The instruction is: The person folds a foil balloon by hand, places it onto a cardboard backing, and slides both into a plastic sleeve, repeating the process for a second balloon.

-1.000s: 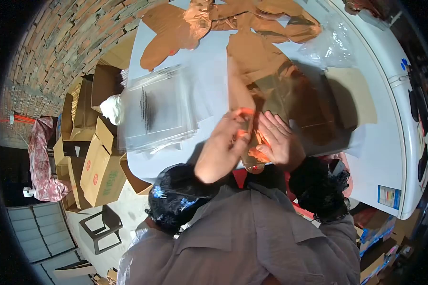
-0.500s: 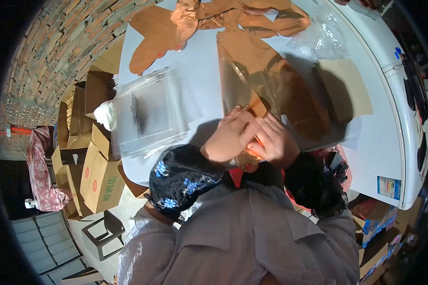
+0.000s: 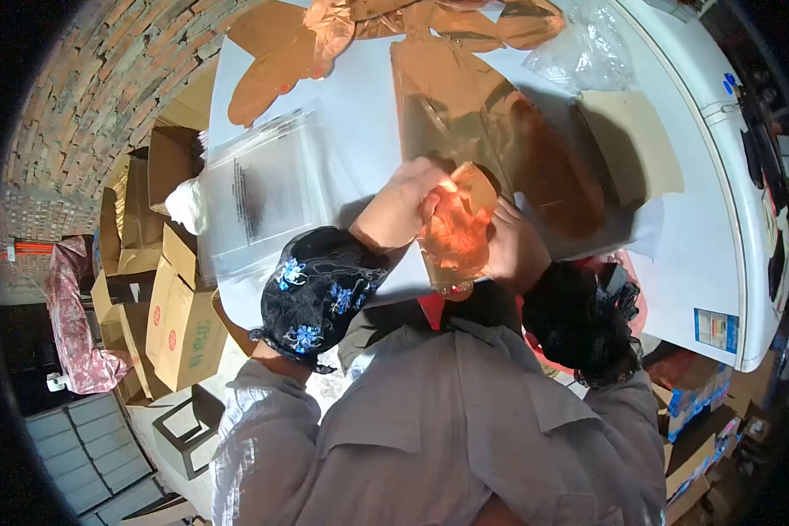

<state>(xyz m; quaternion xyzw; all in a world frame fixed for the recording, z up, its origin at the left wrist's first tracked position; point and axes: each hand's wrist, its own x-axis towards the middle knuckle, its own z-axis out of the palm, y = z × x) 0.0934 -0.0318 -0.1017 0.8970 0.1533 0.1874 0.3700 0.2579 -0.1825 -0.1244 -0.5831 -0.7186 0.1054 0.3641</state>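
Observation:
A shiny copper-coloured foil balloon [image 3: 430,101] lies flat on the white table, its near end drawn up and crumpled between my hands. My left hand [image 3: 409,200] pinches the left side of this raised, bright orange part. On its right side, my right hand [image 3: 515,247] grips the foil, with the fingertips partly hidden behind it. The rounded near tip of the foil hangs by the table's front edge. More flat copper foil balloons [image 3: 276,57] are spread at the far side of the table.
A stack of clear plastic bags [image 3: 267,188] lies to the left. At right are a crumpled clear bag [image 3: 587,53], a beige sheet [image 3: 649,145] and a white appliance [image 3: 754,228]. Cardboard boxes [image 3: 184,324] and a dark stool [image 3: 188,430] stand on the floor at left.
My hands were together, pressed on the folded foil. Now they have parted, the left moving a little up and left, and the foil between them is raised and crumpled.

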